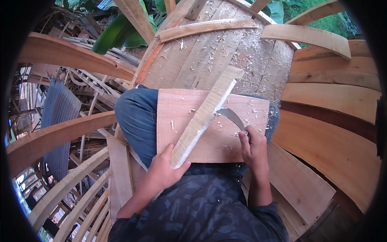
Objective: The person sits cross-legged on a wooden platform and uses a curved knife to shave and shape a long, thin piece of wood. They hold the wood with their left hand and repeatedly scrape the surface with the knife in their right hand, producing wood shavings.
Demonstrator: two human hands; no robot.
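Note:
My left hand (163,171) is closed round the near end of a long pale wooden strip (204,113). The strip slants up and to the right over a thin reddish board (177,111) laid across my lap. My right hand (254,149) grips the handle of a curved blade, like a small sickle (233,117). The blade tip touches or nearly touches the strip's right edge, which shows a freshly cut white face. Fingers hide most of the handle. Small shavings lie on the board.
Shavings cover the plank floor (189,56) ahead. A loose curved wooden piece (207,29) lies across its far part. Wide planks (330,133) rise at the right. Curved ribs (60,131) and open gaps stand at the left, with corrugated sheet (62,121) and scrap wood beyond.

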